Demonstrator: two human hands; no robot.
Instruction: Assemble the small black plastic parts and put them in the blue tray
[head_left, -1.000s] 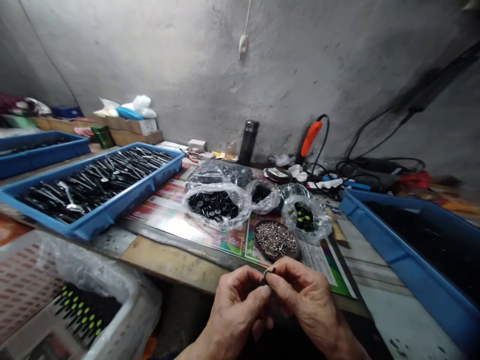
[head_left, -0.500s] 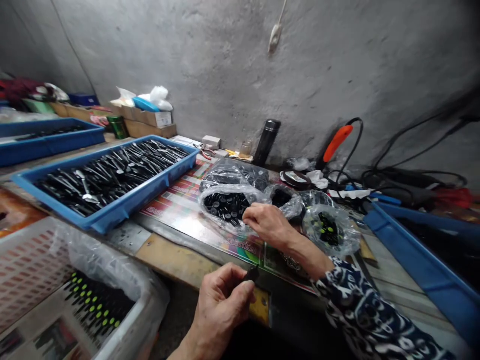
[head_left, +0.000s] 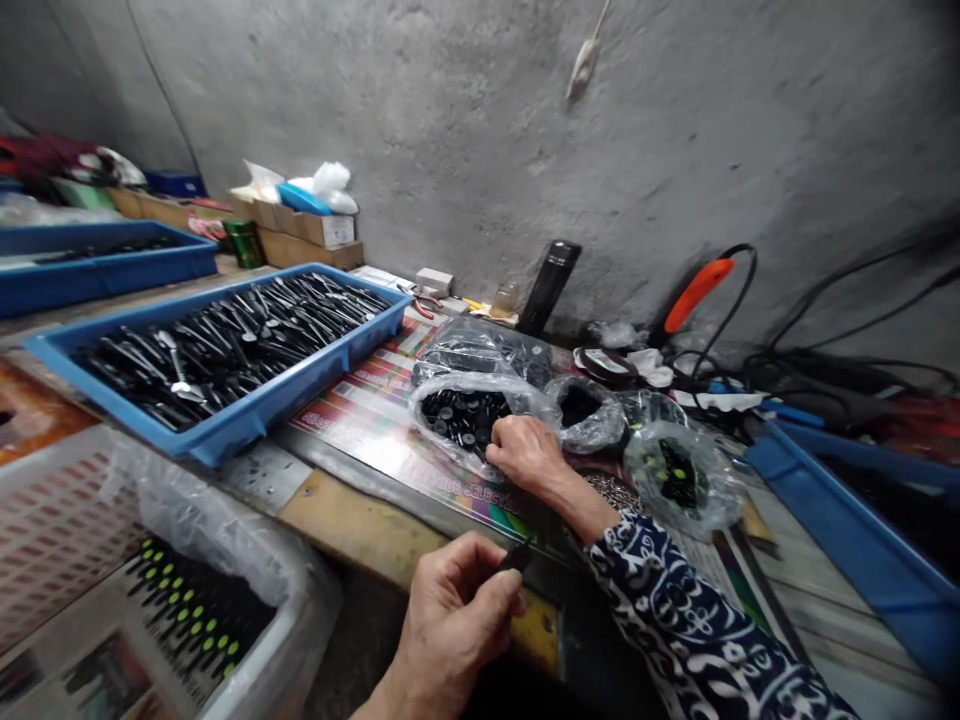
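Note:
My left hand (head_left: 465, 600) is closed in a pinch around a small black part (head_left: 516, 556) with a thin pointed tip, just in front of the bench edge. My right hand (head_left: 525, 455) has its fingers curled together at the near right rim of a clear plastic bag (head_left: 424, 440). Small black pieces with round discs (head_left: 459, 415) fill that bag. Whatever my right fingertips hold, if anything, is hidden. Beside it stands a smaller bag of black parts (head_left: 577, 403), and farther right a bag (head_left: 679, 480) holds black parts with yellow-green spots.
A blue tray (head_left: 300, 405) heaped with black, shiny-ended parts lies left. Below it, a white basket (head_left: 60, 500) contains rows of black parts with yellow-green dots. Another blue bin (head_left: 847, 530) stands right. Behind are a dark flask (head_left: 551, 288) and an orange-handled tool (head_left: 697, 295) with a cable.
The view has shifted slightly, so the bench appears farther right. My right hand has drawn a little toward the near rim of the bag. My left hand keeps its pinch on the black part.

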